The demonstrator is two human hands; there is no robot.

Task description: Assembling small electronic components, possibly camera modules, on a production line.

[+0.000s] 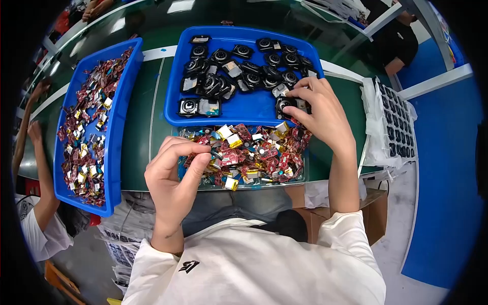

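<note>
The blue tray [241, 121] in front of me holds several black smartwatch housings with round backs, such as a housing [188, 107] at its near left corner. At the tray's near right corner, my right hand [323, 109] has its thumb and fingers closed on a black smartwatch housing [283, 105], partly hidden by the fingers. My left hand [175, 165] hovers by the left end of a clear tray [300, 179], its thumb and index finger pinched together; anything between them is too small to make out. That tray is heaped with red circuit boards [230, 156] and small silver-and-yellow batteries [234, 140].
To the left, a long blue bin [118, 127] holds more boards and batteries. White-wrapped trays of black parts [399, 119] stand at the right edge of the green table [137, 132]. A co-worker's arms [43, 173] reach in at far left. A cardboard box [375, 216] sits below.
</note>
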